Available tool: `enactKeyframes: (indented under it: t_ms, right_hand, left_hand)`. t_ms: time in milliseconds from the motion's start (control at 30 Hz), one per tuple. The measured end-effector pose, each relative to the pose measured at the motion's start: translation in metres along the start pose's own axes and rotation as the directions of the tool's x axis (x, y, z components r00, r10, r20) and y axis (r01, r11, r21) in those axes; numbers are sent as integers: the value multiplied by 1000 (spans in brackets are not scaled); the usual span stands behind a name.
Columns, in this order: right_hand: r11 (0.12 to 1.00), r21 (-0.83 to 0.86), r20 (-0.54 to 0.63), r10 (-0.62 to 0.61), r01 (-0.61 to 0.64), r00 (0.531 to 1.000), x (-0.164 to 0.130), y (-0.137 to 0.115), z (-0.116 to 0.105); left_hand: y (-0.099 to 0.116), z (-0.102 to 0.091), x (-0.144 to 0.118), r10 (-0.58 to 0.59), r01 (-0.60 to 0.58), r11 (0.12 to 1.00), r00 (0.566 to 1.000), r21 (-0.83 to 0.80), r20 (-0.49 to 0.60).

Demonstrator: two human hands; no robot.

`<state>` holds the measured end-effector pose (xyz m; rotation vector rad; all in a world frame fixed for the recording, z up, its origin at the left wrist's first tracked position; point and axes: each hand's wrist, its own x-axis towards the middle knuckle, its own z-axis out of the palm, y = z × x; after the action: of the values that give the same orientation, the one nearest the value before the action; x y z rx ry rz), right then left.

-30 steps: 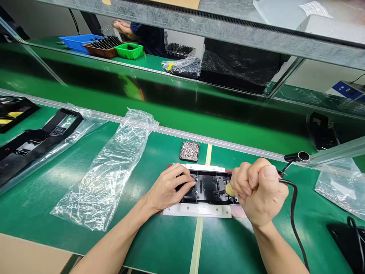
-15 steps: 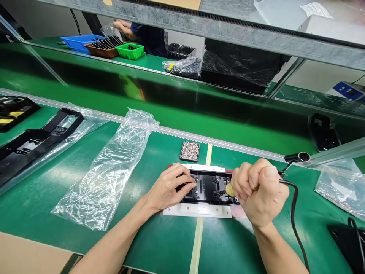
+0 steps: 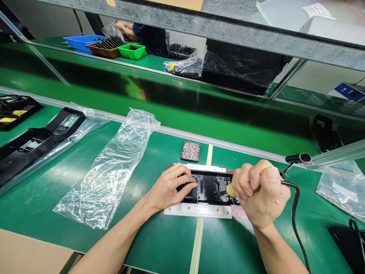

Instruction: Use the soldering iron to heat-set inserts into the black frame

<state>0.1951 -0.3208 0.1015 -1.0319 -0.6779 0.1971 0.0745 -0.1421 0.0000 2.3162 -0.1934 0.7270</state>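
A long black plastic housing (image 3: 207, 187) with ribs and small posts lies between white fixture rails (image 3: 199, 210) on the bench. My left hand (image 3: 173, 186) is closed over the housing's left end, thumb and fingertips bent together on it; whether a small part is between them cannot be made out. My right hand (image 3: 261, 190) makes a fist around a corded tool that looks like a soldering iron (image 3: 230, 190), with a yellowish handle. Its dark tip points left and down into the housing. Behind the fixture sits a small black tray (image 3: 190, 151) full of tiny metal pieces.
A clear plastic bag (image 3: 105, 171) lies to the left, beside another black housing (image 3: 42, 137). A metal tube holder (image 3: 299, 158) stands behind my right hand; a bag of metal pieces (image 3: 340, 186) is at right. Beyond the divider, a co-worker (image 3: 148, 38) handles plastic near coloured bins (image 3: 132, 51).
The view has shifted very slightly. Both hands, the tool and the housing keep the same positions relative to each other.
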Motion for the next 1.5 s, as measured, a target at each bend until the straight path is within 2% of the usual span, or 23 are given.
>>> enactKeyframes:
  t_ms: [1500]
  right_hand:
    - [1000,10,13,4,-4,1000,0,1,-1]
  left_hand:
    - [-1,0,-1,-7,7,1000,1000,-15,3]
